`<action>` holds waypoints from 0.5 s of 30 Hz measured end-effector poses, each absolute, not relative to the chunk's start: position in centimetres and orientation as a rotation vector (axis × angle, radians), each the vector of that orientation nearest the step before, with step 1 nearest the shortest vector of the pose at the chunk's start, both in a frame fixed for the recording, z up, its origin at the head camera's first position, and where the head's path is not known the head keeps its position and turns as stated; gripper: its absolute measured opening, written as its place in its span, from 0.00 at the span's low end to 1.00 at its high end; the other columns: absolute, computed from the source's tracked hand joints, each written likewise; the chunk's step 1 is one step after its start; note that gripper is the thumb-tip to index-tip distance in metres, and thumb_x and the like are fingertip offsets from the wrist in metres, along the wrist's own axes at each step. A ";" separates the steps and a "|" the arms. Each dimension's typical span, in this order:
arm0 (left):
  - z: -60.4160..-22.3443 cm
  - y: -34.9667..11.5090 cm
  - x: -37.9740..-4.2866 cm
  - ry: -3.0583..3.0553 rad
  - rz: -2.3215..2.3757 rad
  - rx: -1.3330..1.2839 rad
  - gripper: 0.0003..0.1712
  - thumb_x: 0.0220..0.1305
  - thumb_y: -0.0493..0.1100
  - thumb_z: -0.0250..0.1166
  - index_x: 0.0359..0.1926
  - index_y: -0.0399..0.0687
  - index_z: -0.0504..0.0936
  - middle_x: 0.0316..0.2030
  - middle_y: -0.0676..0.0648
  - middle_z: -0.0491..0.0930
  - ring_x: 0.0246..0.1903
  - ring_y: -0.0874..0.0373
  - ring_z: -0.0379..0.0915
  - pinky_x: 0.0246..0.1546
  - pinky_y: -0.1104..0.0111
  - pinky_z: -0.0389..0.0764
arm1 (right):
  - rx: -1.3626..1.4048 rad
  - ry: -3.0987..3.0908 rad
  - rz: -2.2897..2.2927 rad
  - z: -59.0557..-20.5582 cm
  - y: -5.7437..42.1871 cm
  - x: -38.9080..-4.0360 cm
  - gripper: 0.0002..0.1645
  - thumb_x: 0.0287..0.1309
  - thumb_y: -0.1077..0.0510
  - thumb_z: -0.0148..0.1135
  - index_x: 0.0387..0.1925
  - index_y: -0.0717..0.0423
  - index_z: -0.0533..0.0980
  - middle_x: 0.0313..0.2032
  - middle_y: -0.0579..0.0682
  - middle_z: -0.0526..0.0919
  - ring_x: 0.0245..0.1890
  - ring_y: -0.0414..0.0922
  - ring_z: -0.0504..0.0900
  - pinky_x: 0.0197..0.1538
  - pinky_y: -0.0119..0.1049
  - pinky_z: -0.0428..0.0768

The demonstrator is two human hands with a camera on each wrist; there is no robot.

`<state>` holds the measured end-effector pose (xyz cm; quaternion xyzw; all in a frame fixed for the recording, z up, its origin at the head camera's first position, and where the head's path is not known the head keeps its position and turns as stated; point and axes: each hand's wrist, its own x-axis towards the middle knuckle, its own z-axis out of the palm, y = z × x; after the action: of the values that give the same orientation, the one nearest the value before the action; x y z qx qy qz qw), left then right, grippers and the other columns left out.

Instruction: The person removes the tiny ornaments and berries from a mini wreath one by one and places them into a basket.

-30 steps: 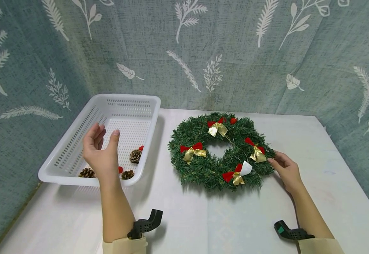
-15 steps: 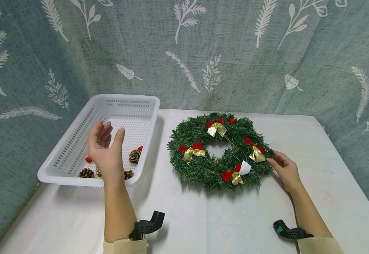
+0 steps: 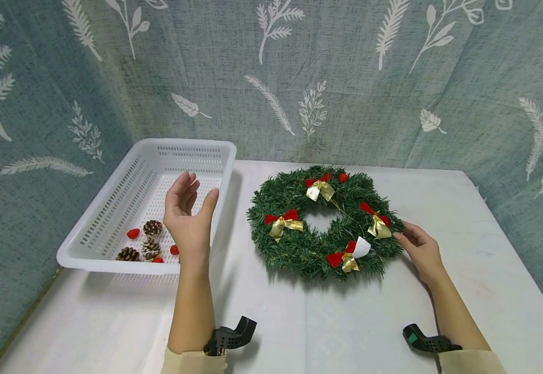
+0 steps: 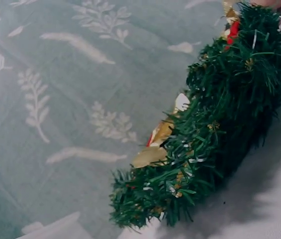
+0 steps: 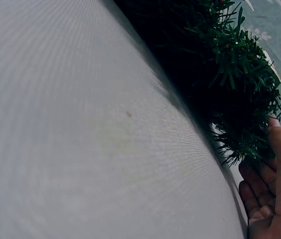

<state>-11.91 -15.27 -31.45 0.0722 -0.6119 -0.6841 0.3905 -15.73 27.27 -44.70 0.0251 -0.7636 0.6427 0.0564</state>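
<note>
A round green Christmas wreath (image 3: pixel 271 249) lies on the white table, decorated with red-and-gold bows and a red berry. My right hand (image 3: pixel 421 254) pinches its right edge, the thumb over the greenery and the other fingers under it, as the right wrist view also shows. Raised over the right side of a white plastic basket (image 3: pixel 77 259), my left hand (image 3: pixel 189 218) has loosely bent fingers and a thumb held apart, with nothing seen between them. Several pine cones (image 3: pixel 127 254) and red berries (image 3: pixel 133 233) lie in the basket, some hidden behind the left hand and forearm.
The white table (image 3: pixel 346 327) runs up to a grey-green patterned cloth (image 3: pixel 346 104) hanging behind and at the sides. A strip of table separates the basket from the wreath. Each wrist wears a black camera mount (image 3: pixel 231 335).
My left hand has moved right across the basket, uncovering pine cones and berries at its left and covering those at its right. The right hand and wreath stay in place.
</note>
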 end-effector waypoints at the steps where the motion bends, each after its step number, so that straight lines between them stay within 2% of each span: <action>1: -31.5 -15.2 -11.9 -1.558 -1.742 0.177 0.30 0.51 0.30 0.70 0.57 0.37 0.73 0.52 0.45 0.76 0.55 0.51 0.71 0.62 0.65 0.67 | 0.077 -2.321 1.945 -44.7 27.3 -15.7 0.16 0.60 0.65 0.60 0.47 0.45 0.76 0.37 0.29 0.79 0.39 0.27 0.75 0.41 0.15 0.74; 15: -31.7 -13.5 -12.2 -1.745 -1.784 0.093 0.32 0.53 0.32 0.70 0.60 0.38 0.71 0.55 0.42 0.75 0.56 0.56 0.71 0.63 0.67 0.66 | 0.036 -2.375 1.894 -44.6 27.3 -15.7 0.13 0.61 0.61 0.61 0.47 0.45 0.75 0.37 0.28 0.78 0.39 0.28 0.74 0.41 0.15 0.74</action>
<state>-12.19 -13.53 -31.69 0.0354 -0.6629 -0.6775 0.3167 -15.66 27.31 -44.63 0.0117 -0.7808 0.6226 0.0516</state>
